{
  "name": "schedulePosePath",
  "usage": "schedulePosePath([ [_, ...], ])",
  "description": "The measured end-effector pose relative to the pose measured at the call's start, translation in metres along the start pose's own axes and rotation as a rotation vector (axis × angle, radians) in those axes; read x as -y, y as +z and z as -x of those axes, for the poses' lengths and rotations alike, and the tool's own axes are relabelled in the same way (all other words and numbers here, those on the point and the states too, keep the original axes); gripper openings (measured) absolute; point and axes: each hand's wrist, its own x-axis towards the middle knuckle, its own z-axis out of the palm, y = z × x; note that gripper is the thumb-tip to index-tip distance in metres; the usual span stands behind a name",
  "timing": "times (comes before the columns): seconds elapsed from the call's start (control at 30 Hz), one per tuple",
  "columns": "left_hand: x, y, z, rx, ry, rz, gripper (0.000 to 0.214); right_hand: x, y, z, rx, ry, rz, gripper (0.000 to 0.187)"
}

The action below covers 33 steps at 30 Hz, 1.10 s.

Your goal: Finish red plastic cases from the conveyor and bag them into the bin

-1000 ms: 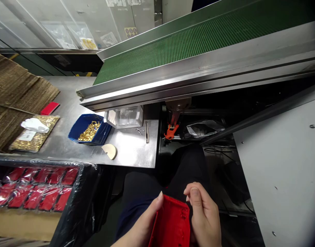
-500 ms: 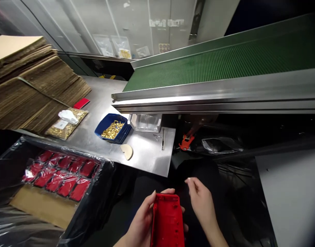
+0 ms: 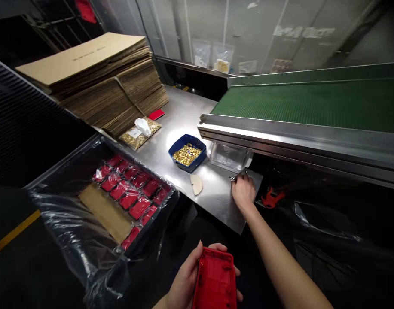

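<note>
My left hand point(image 3: 187, 279) is closed around a red plastic casing point(image 3: 216, 277), its hollow inner side facing up with small posts along the edges. Stretched forward, my right hand point(image 3: 244, 189) rests on the metal table's front right corner, fingers curled down over small metal tools. A dark metal tip point(image 3: 232, 178) shows at its left side and the end of a slim metal tool point(image 3: 247, 172) beyond the fingers; which one it grips is hidden. Left of that hand lie a cream half-round piece point(image 3: 197, 184) and a blue bin point(image 3: 187, 153) of small brass-coloured parts.
A plastic-lined crate point(image 3: 103, 206) with rows of red casings stands at left. Stacked cardboard point(image 3: 113, 86) and a bag of brass parts point(image 3: 135, 136) sit on the table point(image 3: 212, 201). A green conveyor point(image 3: 296, 103) overhangs a clear tray point(image 3: 229, 158). An orange tool point(image 3: 272, 197) lies at right.
My right hand has gone from beside the red casing out to the metal tools on the table. The view has turned left. My left hand still holds the casing.
</note>
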Motion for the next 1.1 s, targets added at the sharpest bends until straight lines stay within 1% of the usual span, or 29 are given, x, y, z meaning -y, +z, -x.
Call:
schedulePosePath([
  [0.1,0.0,-0.005,0.004,-0.011,0.023,0.046,0.056,0.001,-0.007,0.018,0.046,-0.046,-0.077,0.022],
  [0.17,0.001,-0.008,0.006,-0.017,0.037,0.069,0.056,-0.001,-0.022,0.041,0.103,-0.07,-0.182,0.025],
  [0.23,0.003,-0.01,0.008,-0.031,0.043,0.08,0.056,-0.005,-0.047,0.071,0.162,-0.099,-0.301,0.028],
  [0.3,0.005,-0.009,0.01,-0.064,0.039,0.076,0.058,-0.011,-0.076,0.107,0.205,-0.135,-0.413,0.03],
  [0.37,0.008,-0.006,0.01,-0.114,0.051,0.053,0.059,-0.016,-0.103,0.145,0.253,-0.204,-0.513,0.025],
  [0.4,0.009,-0.003,0.01,-0.131,0.059,0.034,0.058,-0.018,-0.113,0.162,0.285,-0.27,-0.535,0.02],
  [0.47,0.011,0.002,0.009,-0.138,0.078,-0.019,0.054,-0.02,-0.125,0.193,0.315,-0.371,-0.54,0.015],
  [0.5,0.012,0.005,0.008,-0.128,0.08,-0.054,0.052,-0.02,-0.126,0.206,0.302,-0.385,-0.532,0.015],
  [0.57,0.015,0.01,0.005,-0.108,0.072,-0.13,0.05,-0.019,-0.125,0.224,0.227,-0.35,-0.512,0.015],
  [0.63,0.019,0.013,0.004,-0.097,0.054,-0.197,0.049,-0.02,-0.123,0.235,0.151,-0.317,-0.499,0.017],
  [0.67,0.021,0.015,0.003,-0.092,0.043,-0.223,0.05,-0.021,-0.123,0.238,0.134,-0.321,-0.5,0.018],
  [0.87,0.027,0.024,0.0,-0.016,-0.001,-0.418,0.05,-0.029,-0.129,0.249,0.071,-0.31,-0.527,0.017],
  [0.93,0.029,0.027,-0.001,-0.006,-0.01,-0.457,0.05,-0.034,-0.129,0.251,0.045,-0.344,-0.52,0.018],
  [1.03,0.031,0.031,-0.002,-0.029,-0.033,-0.506,0.05,-0.041,-0.127,0.251,0.045,-0.408,-0.516,0.02],
  [1.1,0.032,0.032,-0.002,-0.05,-0.04,-0.557,0.05,-0.043,-0.127,0.251,0.072,-0.394,-0.521,0.018],
])
